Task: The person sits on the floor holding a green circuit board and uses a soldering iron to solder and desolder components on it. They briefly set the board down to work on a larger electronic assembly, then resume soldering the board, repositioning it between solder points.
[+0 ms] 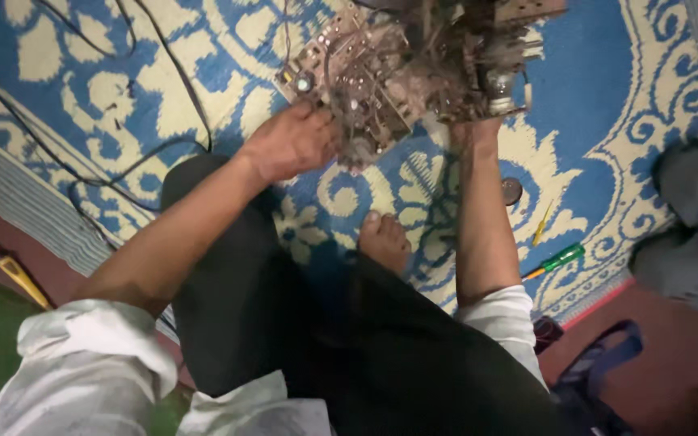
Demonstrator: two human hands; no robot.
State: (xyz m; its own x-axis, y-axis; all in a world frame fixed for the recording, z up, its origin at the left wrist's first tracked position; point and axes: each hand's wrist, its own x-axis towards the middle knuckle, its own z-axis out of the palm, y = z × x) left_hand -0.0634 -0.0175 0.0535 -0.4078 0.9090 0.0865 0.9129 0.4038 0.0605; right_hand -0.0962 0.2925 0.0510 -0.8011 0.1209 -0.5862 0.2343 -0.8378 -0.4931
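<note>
Underneath everything, spread across the floor: a blue and cream patterned woven mat. Raised above it at twelve o'clock, tilted: a dusty brown circuit board crowded with wires and components, gripped at both near corners.

Left hand at the board's seven o'clock corner, fingers curled onto the edge, grasping it. Right hand at the five o'clock corner, fingers tucked behind the board, so cannot tell how tightly closed.

Probably best done by the bare edges only: keep fingertips off the solder side and the tall parts, hold both corners level so the board does not twist, and mind the black cables trailing away towards ten o'clock.

Bare foot on the mat at six o'clock of the board.

No box, tray or bowl anywhere in sight; loose on the mat at four o'clock, a green-handled screwdriver, a slim yellow screwdriver just above it, and a small dark round disc.
</note>
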